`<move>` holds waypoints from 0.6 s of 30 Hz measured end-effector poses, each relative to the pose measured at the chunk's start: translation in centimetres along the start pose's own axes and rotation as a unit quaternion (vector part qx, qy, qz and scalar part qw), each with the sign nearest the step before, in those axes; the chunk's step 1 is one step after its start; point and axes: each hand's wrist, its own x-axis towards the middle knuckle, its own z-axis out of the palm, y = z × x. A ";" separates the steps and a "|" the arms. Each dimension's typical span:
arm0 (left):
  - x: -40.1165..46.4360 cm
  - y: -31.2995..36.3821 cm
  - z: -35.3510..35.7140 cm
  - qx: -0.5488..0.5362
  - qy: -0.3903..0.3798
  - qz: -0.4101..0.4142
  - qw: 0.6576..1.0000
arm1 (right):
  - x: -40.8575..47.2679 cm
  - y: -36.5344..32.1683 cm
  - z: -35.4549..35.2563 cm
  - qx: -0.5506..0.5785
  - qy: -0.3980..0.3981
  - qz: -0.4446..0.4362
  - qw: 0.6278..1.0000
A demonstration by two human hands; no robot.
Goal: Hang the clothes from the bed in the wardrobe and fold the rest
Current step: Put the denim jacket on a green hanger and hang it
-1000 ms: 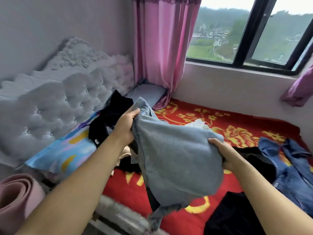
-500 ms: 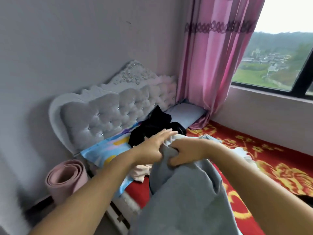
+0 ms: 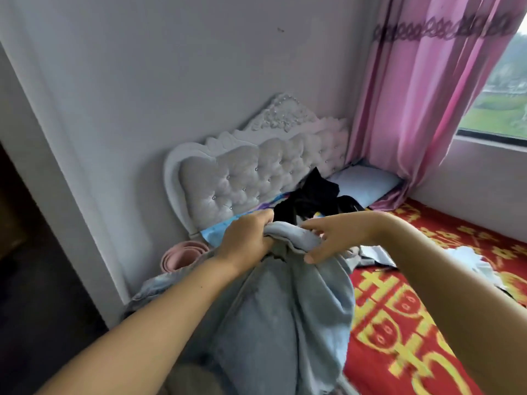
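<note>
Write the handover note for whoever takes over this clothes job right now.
Left hand: gripping the top edge of the light blue denim garment.
Right hand: pinching the same edge beside it; the denim hangs down between the arms.
Black clothes lie near the tufted white headboard; white items rest on the red and gold bedspread.
Done: denim lifted.
Left: hang or fold it and the rest. Wardrobe not in view.

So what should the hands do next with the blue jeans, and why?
Probably slide the right hand sideways along the top edge, away from the left hand. Both hands pinch the light blue jeans close together at one bunched spot, so the cloth hangs crumpled. Spreading it flat should make folding or hanging easier.
</note>
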 end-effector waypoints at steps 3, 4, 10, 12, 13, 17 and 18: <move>-2.7 -1.5 -3.3 -0.096 0.110 -0.010 0.989 | 2.0 -0.7 3.2 -0.012 0.012 0.017 1.000; -3.6 -2.2 -4.1 -0.124 0.133 -0.020 0.983 | 3.2 -1.1 4.8 -0.053 0.054 0.012 0.997; -9.7 -6.1 -9.5 -0.092 0.024 -0.106 0.990 | 7.4 -5.7 11.8 0.033 0.299 -0.026 0.953; -11.6 -7.7 -11.5 -0.058 -0.090 -0.143 0.984 | 8.4 -7.2 12.6 0.100 0.353 -0.048 0.929; -12.6 -8.2 -12.5 -0.050 -0.138 -0.160 0.976 | 8.8 -8.1 12.8 0.118 0.366 -0.053 0.922; -16.1 -9.7 -15.9 -0.083 -0.180 -0.231 0.952 | 9.9 -11.8 13.0 0.205 0.384 -0.103 0.894; -16.7 -10.2 -17.0 -0.077 -0.153 -0.244 0.955 | 10.0 -12.8 12.8 0.218 0.387 -0.105 0.890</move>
